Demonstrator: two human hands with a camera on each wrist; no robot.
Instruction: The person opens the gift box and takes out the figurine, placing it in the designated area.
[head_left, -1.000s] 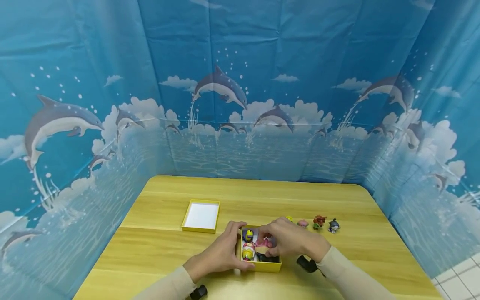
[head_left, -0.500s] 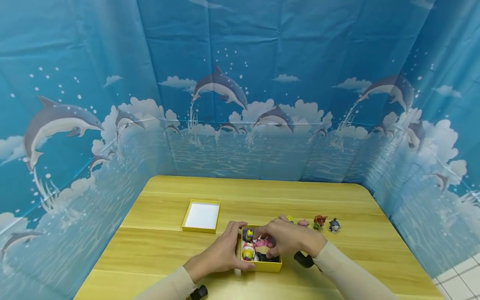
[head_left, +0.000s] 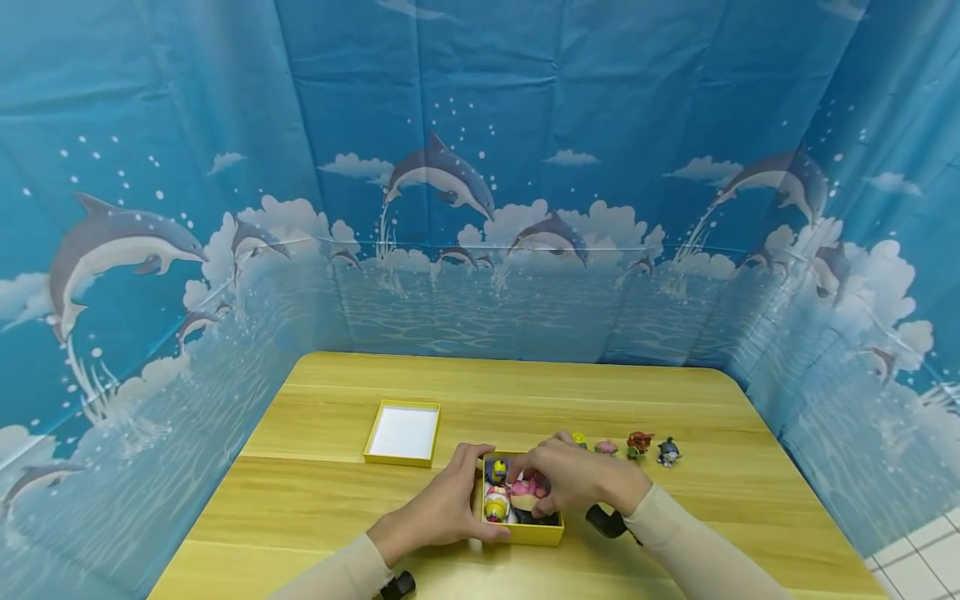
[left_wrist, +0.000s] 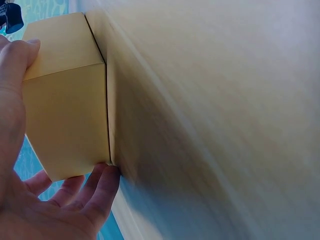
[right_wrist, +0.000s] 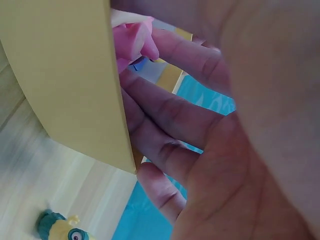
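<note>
A small yellow box [head_left: 534, 536] stands on the table, its top uncovered. My left hand [head_left: 441, 505] grips its left end; in the left wrist view the thumb lies on one side of the box [left_wrist: 67, 117] and the fingers on the opposite side. Reaching in from the right, my right hand [head_left: 583, 473] holds a pink and cream toy figurine [head_left: 525, 493] between thumb and fingers. The right wrist view shows pink parts of that figurine [right_wrist: 131, 42] behind the box wall [right_wrist: 65, 75]. Beside it in the box lie a yellow and white figurine [head_left: 496, 505] and a purple and yellow one [head_left: 497, 472].
A shallow yellow tray-like lid [head_left: 403, 432] with a white inside lies at the back left. Right of the box stand a yellow figurine [head_left: 579, 438], a pink one [head_left: 606, 447], a red one [head_left: 639, 442] and a dark one [head_left: 668, 452]. A dolphin-print curtain [head_left: 480, 300] surrounds the table.
My right hand and wrist have shifted slightly left over the box, with the fingers staying at the pink figurine. The left hand and the box have kept their places.
</note>
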